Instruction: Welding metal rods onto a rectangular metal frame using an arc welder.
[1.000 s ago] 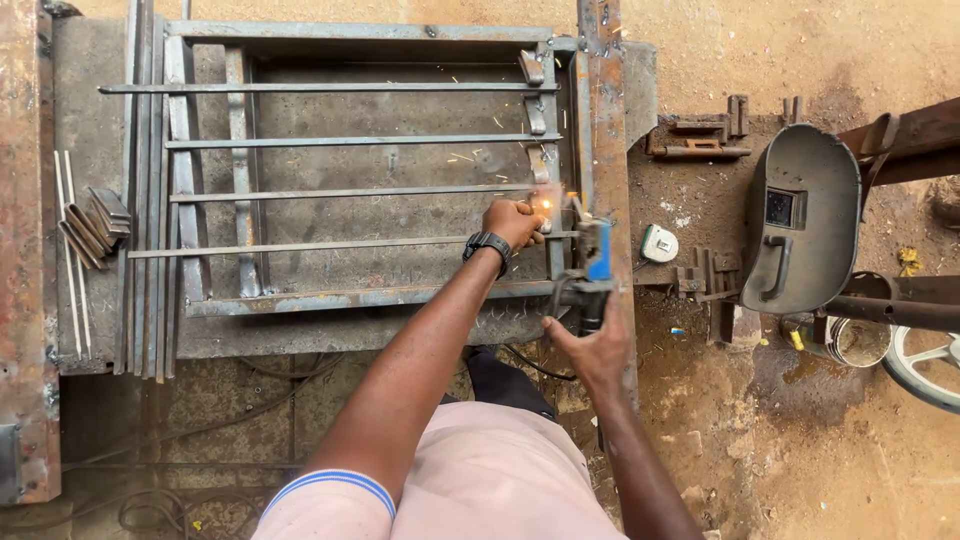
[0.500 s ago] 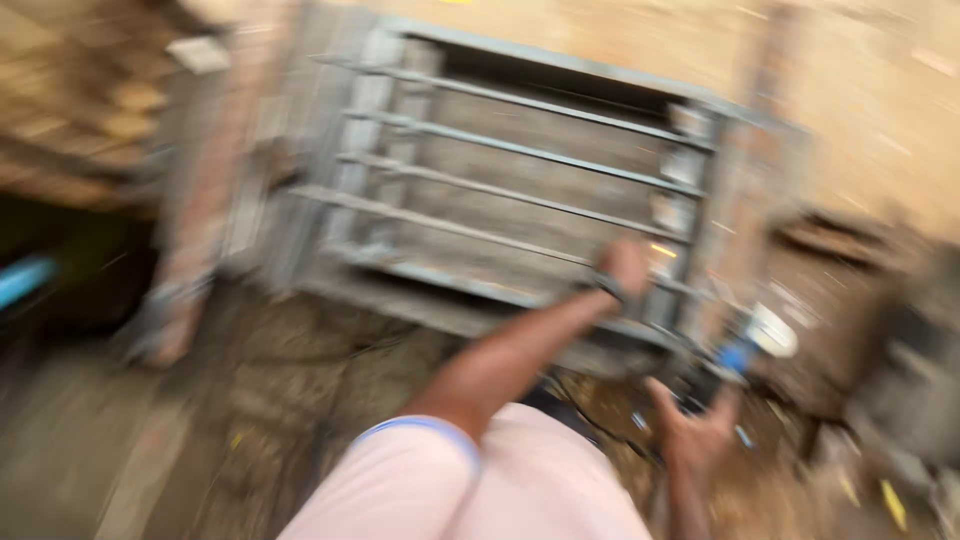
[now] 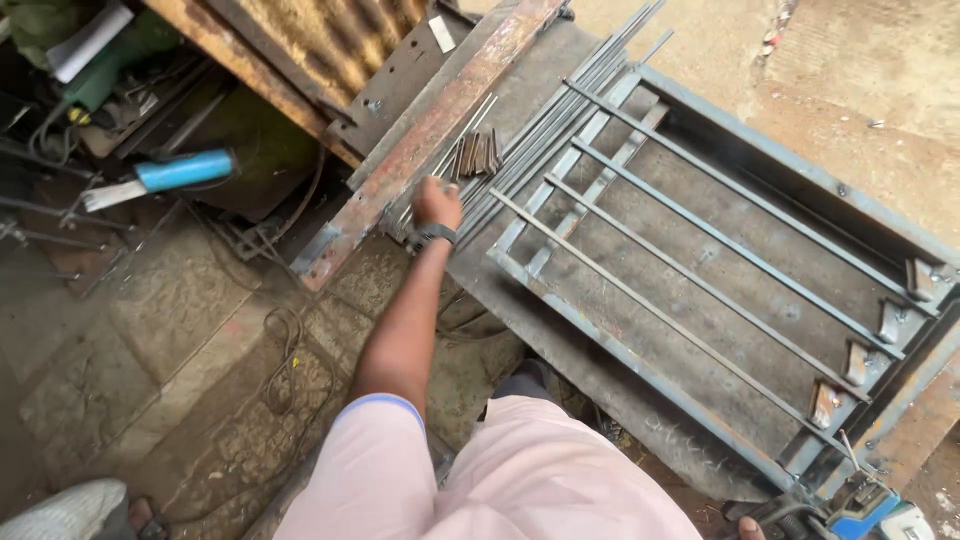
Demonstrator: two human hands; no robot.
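My left hand (image 3: 437, 203) has swung from the frame's (image 3: 640, 345) corner to the loose thin rods (image 3: 452, 150), fingers curling; stiff, light, best gripped mid-length. Right hand unseen.

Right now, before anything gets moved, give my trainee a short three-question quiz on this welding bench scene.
1. True or false: the person's left hand reaches to the loose thin steel rods beside the long rusty steel beam.
2. Which lies nearest that hand? A) the blue-handled tool B) the bundle of short dark metal pieces C) the small welded tabs at the frame's far end.
3. Fill in: the grey rectangular steel frame has ___ long thin bars across it.

Key: 1 true; 2 B; 3 four.
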